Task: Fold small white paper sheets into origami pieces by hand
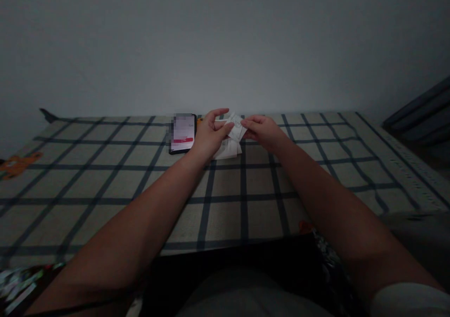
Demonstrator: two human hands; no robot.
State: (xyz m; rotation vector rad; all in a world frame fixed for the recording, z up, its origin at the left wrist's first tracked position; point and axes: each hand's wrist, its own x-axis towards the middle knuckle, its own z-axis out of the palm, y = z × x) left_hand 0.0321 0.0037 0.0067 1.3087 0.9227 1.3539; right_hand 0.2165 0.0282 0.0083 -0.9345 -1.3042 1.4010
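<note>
White pinched paper (236,128) looks small, creased — its edges crooked.

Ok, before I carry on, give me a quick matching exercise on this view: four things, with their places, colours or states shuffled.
Things:
1. phone
2. creased white paper
3. cloth
4. orange shape

Places, colours, states:
A. pale with dark crossing lines
B. near the picture's left edge
C. lit up, beside the left hand
D. held by the left hand and right hand

Pairs: 1-C, 2-D, 3-A, 4-B
</note>
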